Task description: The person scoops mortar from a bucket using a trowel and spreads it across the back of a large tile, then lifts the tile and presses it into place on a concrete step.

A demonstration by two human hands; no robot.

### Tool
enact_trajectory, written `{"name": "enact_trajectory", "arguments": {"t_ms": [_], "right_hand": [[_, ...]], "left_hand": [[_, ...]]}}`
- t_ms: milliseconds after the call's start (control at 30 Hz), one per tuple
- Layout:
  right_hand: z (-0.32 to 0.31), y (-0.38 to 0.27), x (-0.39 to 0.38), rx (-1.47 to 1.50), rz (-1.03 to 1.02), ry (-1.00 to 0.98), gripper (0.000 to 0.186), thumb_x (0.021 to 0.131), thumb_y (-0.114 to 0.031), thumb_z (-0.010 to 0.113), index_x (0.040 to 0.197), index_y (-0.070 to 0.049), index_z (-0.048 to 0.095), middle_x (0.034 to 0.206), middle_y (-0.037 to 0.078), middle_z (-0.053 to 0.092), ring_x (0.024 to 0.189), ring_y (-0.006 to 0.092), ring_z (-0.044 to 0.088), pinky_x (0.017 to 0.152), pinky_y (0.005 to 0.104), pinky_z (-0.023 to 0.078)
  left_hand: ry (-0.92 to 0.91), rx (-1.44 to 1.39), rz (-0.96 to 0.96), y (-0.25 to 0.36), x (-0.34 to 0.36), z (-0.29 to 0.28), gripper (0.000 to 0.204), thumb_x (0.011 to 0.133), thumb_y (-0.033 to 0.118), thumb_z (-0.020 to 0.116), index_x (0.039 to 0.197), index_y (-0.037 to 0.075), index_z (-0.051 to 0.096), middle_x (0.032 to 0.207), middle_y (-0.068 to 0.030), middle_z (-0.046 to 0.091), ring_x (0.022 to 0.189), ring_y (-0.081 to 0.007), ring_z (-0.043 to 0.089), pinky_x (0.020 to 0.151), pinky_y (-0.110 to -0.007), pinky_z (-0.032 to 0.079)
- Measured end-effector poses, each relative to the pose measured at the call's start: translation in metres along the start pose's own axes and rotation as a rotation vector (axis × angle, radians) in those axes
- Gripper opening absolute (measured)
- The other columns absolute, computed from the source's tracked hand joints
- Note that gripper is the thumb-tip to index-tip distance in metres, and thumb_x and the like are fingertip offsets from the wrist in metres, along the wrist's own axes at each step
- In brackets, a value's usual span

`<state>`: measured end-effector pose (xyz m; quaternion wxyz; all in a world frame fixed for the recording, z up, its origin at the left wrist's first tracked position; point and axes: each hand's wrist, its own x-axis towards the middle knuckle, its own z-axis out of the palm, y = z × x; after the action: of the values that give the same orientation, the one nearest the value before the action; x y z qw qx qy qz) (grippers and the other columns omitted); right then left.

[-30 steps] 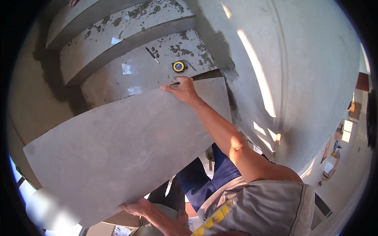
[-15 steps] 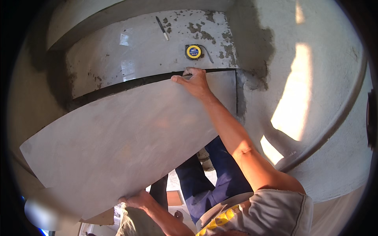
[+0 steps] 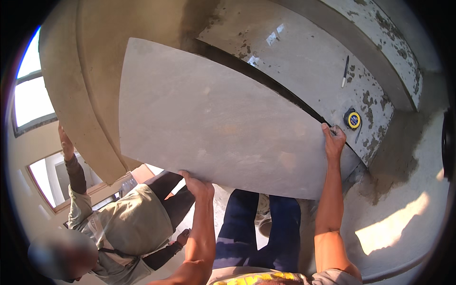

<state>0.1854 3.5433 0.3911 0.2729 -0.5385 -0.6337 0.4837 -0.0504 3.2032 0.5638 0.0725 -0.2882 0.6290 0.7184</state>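
Note:
A long grey tile slab (image 3: 223, 123) lies across the middle, tilted, in front of a pale mortar-spattered step (image 3: 304, 61). My left hand (image 3: 199, 185) grips its near edge, the fingers mostly hidden at the rim. Over on the right, my right hand (image 3: 336, 140) pinches the far edge with the fingers curled into the dark gap between slab and step. Just beyond that hand, a black and yellow tape measure (image 3: 352, 119) rests on the step. Farther back lies a black and white pen (image 3: 345, 71).
A co-worker (image 3: 130, 211) stands at the left, one hand (image 3: 66, 142) raised against a brown plastered wall (image 3: 95, 95). Higher up at the back right is another spattered step (image 3: 380, 28). Wet mortar darkens the wall (image 3: 394, 161) at the right.
My view has turned left, bringing more of the co-worker into sight. My left hand still holds the slab's near edge, and my right hand still holds the far edge near the tape measure.

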Motion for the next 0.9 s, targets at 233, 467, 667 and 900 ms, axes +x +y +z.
{"name": "enact_trajectory", "arguments": {"t_ms": [233,467,667,900], "right_hand": [[0.019,0.008,0.005,-0.062,0.032,0.056,0.054,0.088,-0.036,0.086,0.066,-0.003,0.049,0.067,-0.005,0.045,0.068,0.0097,0.038,0.062,0.0295,0.037],[0.028,0.007,0.002,-0.290,-0.029,0.122,0.057,0.087,-0.044,0.084,0.074,0.005,0.056,0.068,0.008,0.055,0.069,0.0213,0.048,0.069,0.0377,0.046],[0.036,0.018,-0.006,-0.506,-0.101,0.072,0.063,0.091,-0.057,0.072,0.109,0.003,0.069,0.105,0.022,0.069,0.104,0.0416,0.064,0.093,0.0522,0.045],[0.043,0.009,-0.011,-0.700,-0.194,-0.047,0.064,0.098,-0.056,0.062,0.116,0.005,0.065,0.112,0.022,0.065,0.113,0.0411,0.058,0.100,0.0549,0.039]], "left_hand": [[-0.005,0.021,-0.090,-0.028,0.060,-0.001,0.073,0.109,0.060,0.032,0.159,0.007,0.031,0.163,-0.0121,0.035,0.148,-0.0325,0.036,0.124,-0.048,0.027],[0.010,-0.005,-0.121,-0.054,0.098,-0.001,0.068,0.110,0.056,0.032,0.156,0.006,0.037,0.160,-0.0128,0.040,0.145,-0.0319,0.040,0.123,-0.047,0.028],[-0.053,-0.031,-0.144,-0.067,0.120,0.000,0.064,0.110,0.052,0.030,0.153,0.006,0.041,0.159,-0.0110,0.043,0.144,-0.0324,0.041,0.123,-0.049,0.028],[-0.024,-0.029,-0.136,-0.089,0.143,0.012,0.064,0.111,0.054,0.029,0.152,0.007,0.043,0.155,-0.0115,0.047,0.142,-0.0324,0.045,0.121,-0.047,0.034]]}}
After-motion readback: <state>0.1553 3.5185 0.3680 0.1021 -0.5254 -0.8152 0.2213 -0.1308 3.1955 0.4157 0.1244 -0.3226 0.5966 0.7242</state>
